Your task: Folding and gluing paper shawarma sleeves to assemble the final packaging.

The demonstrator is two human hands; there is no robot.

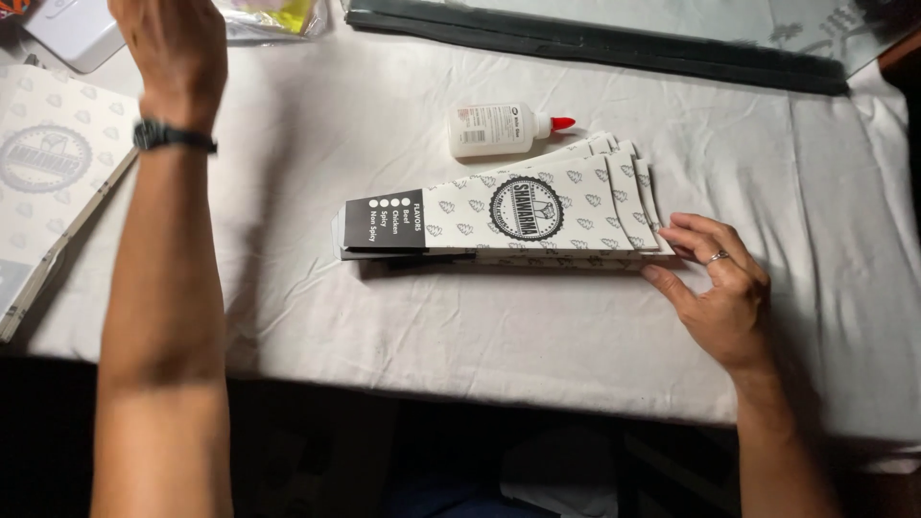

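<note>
Fanned stack of flat, tapered printed paper sleeves, white with a black band at one end, lies mid-tabletop on the white cloth-covered tabletop. Long axis runs left to right; black ends point left, wide fanned ends right.

Right hand sits at the stack's right end, fingertips touching the fanned edges, thumb low against the bottom corner. Grip loosely open, fingers spread flat, nothing pinched or lifted. This hand is the nearer one by far.

Left hand is raised well apart at the far left, back toward the camera, dark wristwatch on the wrist. Whether its grip is open or closed cannot be told.

Small white glue bottle with a red cap lies on its side just beyond the stack, cap pointing right. Second pile of printed sheets lies at the left edge. Open cloth in front of the stack toward the near edge.
</note>
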